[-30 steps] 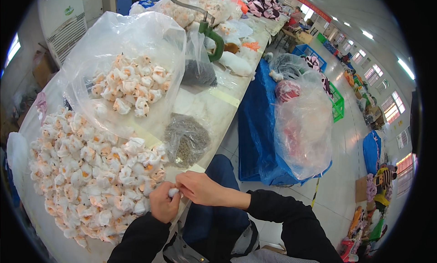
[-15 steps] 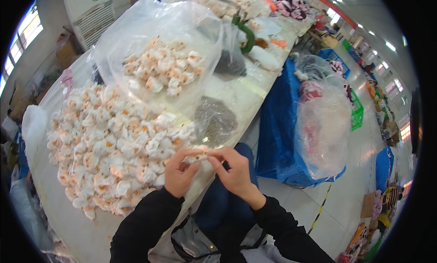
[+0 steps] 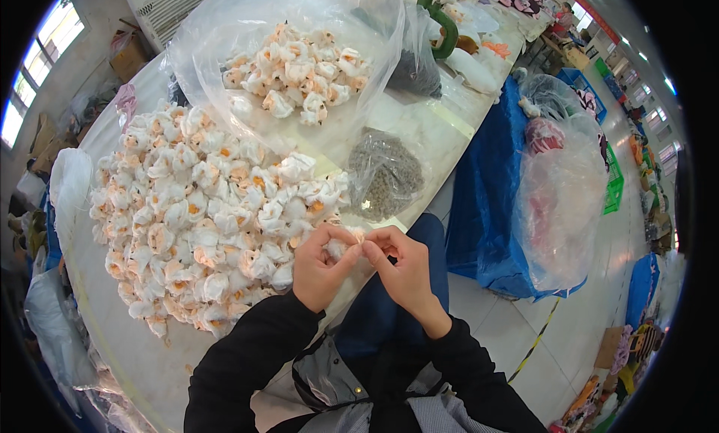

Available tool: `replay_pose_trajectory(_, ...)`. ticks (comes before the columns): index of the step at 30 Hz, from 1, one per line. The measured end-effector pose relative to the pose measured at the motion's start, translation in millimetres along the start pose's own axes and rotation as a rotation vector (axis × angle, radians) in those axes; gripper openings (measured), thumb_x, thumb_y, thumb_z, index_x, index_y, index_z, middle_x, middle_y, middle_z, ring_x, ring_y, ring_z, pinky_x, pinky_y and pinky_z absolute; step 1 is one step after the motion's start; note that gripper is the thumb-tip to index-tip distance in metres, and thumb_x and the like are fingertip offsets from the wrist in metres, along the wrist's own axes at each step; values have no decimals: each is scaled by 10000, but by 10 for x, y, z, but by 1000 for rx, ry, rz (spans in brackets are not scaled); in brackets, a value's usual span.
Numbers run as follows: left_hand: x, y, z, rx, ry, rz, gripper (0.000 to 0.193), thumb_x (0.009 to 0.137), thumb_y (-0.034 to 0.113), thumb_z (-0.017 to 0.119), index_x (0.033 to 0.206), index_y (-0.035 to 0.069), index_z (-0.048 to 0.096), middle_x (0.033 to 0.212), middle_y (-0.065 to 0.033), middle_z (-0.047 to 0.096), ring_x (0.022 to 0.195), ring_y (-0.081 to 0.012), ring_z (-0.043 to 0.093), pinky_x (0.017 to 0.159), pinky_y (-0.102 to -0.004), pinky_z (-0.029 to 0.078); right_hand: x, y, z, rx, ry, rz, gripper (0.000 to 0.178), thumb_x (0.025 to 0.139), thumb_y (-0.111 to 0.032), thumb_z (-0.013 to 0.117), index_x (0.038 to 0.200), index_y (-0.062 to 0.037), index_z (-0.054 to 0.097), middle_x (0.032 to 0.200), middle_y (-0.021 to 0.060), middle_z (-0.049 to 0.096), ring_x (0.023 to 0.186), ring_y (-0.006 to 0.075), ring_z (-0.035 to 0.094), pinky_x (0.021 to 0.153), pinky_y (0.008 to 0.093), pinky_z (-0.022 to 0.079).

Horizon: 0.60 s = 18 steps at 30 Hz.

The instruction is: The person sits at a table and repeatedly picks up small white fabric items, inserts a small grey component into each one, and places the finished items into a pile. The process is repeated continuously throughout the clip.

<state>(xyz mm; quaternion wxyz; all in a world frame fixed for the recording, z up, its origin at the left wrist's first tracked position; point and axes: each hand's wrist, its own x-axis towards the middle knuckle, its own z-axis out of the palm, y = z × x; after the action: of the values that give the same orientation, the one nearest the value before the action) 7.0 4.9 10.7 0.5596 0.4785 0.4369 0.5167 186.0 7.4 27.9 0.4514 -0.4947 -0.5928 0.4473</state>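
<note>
My left hand (image 3: 316,270) and my right hand (image 3: 407,272) meet above the table's near edge. Thumbs and fingertips of both pinch a small white and peach plush piece (image 3: 338,247), mostly covered by the fingers. Just left of it spreads a big heap of similar fluffy plush pieces (image 3: 202,216), white with peach and orange patches. Beyond the fingertips lies a clear bag of grey-brown pellets (image 3: 383,174). Farther back, more plush pieces (image 3: 303,73) sit in a large, wide-mouthed clear plastic bag (image 3: 202,51).
The pale table (image 3: 93,283) curves around the heap. A green clamp-like metal tool (image 3: 449,36) stands at its far right, beside a bag of dark material (image 3: 416,73). On the floor to the right is a blue bin (image 3: 475,208) holding a filled clear bag (image 3: 562,208).
My fingertips have drawn closer together around the plush piece, and my left fingers curl more over it. The whole view has shifted, so the table appears lower and farther right.
</note>
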Motion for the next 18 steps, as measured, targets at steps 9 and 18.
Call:
replay_pose_trajectory(9, 74, 53, 29, 235, -87, 189, 246, 1005, 205, 734, 1159, 13, 739, 1068, -59, 752, 742, -112, 649, 669, -282, 498, -30, 206, 43, -105, 32, -199, 149, 1031, -128, 728, 1065, 10, 685, 846, 85, 736, 748, 146, 707, 688, 280, 559)
replay_pose_trajectory(18, 133, 94, -61, 441, -287, 139, 208, 961, 198, 752, 1039, 6, 741, 915, -144, 732, 814, -309, 713, 751, -375, 551, -79, 362, 4, 116, -8, -77, 147, 1077, -133, 678, 1038, 0, 627, 776, 64, 700, 659, 86, 665, 604, 250, 524)
